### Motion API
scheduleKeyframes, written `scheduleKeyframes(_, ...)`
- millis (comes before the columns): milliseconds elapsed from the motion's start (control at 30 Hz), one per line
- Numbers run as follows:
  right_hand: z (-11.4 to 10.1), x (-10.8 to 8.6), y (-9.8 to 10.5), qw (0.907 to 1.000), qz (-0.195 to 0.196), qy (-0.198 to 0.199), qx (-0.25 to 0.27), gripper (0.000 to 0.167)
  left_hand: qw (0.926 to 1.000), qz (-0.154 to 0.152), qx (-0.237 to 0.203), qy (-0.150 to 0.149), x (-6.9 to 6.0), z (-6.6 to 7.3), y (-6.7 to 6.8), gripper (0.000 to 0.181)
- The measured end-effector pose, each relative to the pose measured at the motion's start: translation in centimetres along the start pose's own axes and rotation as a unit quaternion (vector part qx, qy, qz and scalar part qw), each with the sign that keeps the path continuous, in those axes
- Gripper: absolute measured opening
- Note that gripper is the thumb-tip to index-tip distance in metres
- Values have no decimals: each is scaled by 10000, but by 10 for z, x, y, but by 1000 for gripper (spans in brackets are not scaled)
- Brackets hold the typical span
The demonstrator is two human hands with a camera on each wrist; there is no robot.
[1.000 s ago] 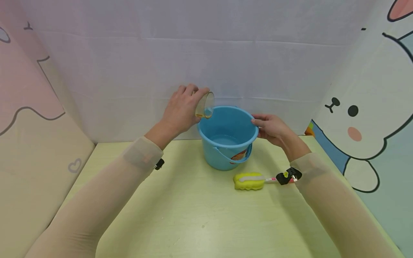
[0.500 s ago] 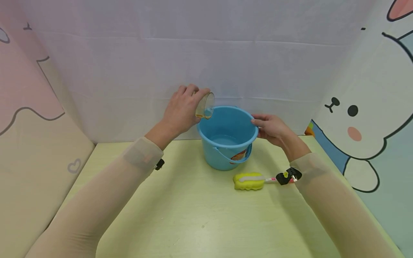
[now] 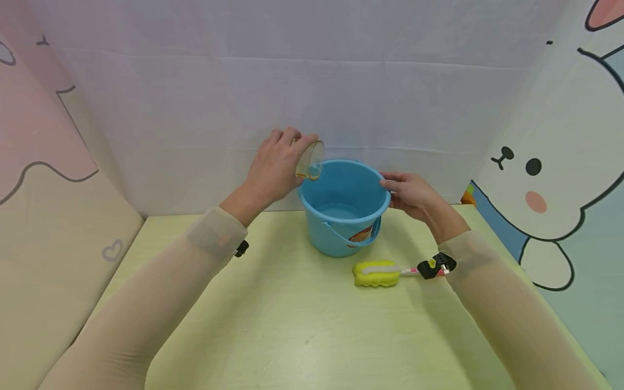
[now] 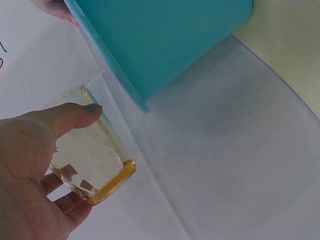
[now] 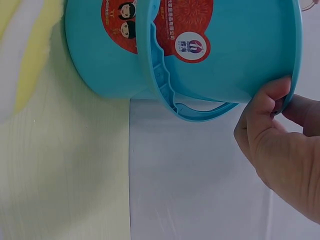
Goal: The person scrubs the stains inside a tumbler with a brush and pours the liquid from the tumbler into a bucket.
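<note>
My left hand (image 3: 275, 165) grips an amber-tinted clear glass (image 3: 310, 160), tipped with its mouth toward the bucket, at the left of the bucket's rim. In the left wrist view the thumb lies along the side of the glass (image 4: 95, 155), and fingers curl round behind it. A blue plastic bucket (image 3: 336, 238) stands upright on the table, its handle hanging down the front. At the bucket's right side my right hand (image 3: 411, 195) pinches the rim between thumb and fingers; the right wrist view shows this hand (image 5: 280, 130) against the bucket wall (image 5: 235, 60).
A yellow sponge brush (image 3: 376, 273) with a white and pink handle lies in front of the bucket, its handle end partly behind the right wrist's camera mount. The pale table (image 3: 302, 319) meets a white cloth backdrop (image 3: 219, 108) just behind the bucket. Printed panels flank both sides.
</note>
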State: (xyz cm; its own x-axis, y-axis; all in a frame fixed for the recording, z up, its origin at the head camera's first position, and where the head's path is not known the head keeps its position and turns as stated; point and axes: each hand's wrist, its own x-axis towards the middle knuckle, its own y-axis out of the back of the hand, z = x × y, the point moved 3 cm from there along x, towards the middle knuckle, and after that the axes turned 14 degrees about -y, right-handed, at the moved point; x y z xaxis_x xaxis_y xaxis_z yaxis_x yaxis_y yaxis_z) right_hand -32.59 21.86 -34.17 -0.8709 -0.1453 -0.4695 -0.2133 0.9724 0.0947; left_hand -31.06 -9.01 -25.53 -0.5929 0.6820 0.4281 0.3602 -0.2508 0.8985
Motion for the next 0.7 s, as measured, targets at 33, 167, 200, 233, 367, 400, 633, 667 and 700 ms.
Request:
scheduleKeyframes(33,0,0,0,10000,1,2,-3,57,10000,6,8,-6,0,0,0,87)
scheduleKeyframes(167,0,1,0,10000,-14,13,-2,57,10000,32,14,-26,0,0,0,87)
scheduleKeyframes(200,0,1,0,10000,-16,12,1,57,10000,38,18,-31,0,0,0,87)
scheduleKeyframes(233,0,1,0,10000,-14,11,1,57,10000,40,21,-34,0,0,0,86)
scheduleKeyframes(367,0,1,0,10000,-13,1,1,57,10000,43,36,-53,0,0,0,85)
scheduleKeyframes(400,-1,1,0,10000,-10,1,-4,57,10000,40,39,-54,0,0,0,85)
scheduleKeyframes(633,-1,3,1,10000,-29,27,13,57,9999,4,91,-64,2,0,0,84)
scheduleKeyframes(667,-1,3,1,10000,-31,33,19,57,9999,1,94,-68,2,0,0,84)
scheduleKeyframes(700,-1,4,1,10000,-16,30,47,57,9999,0,96,-75,2,0,0,84)
